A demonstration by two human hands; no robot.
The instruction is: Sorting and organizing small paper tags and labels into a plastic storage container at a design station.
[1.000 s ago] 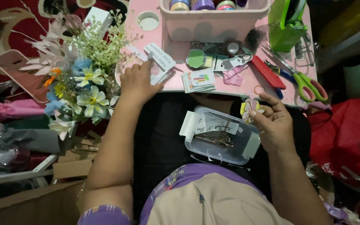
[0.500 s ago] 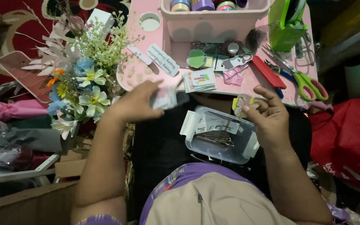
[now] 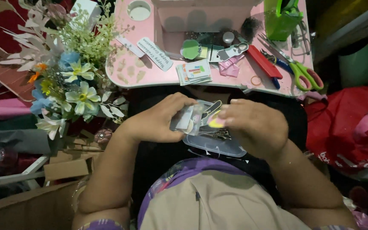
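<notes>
My left hand grips a small stack of paper cut-outs over my lap. My right hand holds a small yellow and pink cut-out right beside that stack, fingers curled. Both hands hover above a clear plastic box resting on my dark lap; the box is mostly hidden under the hands.
A pink lap desk lies ahead with a stack of cards, green-handled scissors, a red cutter and a green holder. An artificial flower bouquet stands left. Red fabric lies right, cardboard lower left.
My left hand came back from the pink desk with the paper cut-outs and met my right hand over the clear box. The view also tilted down slightly.
</notes>
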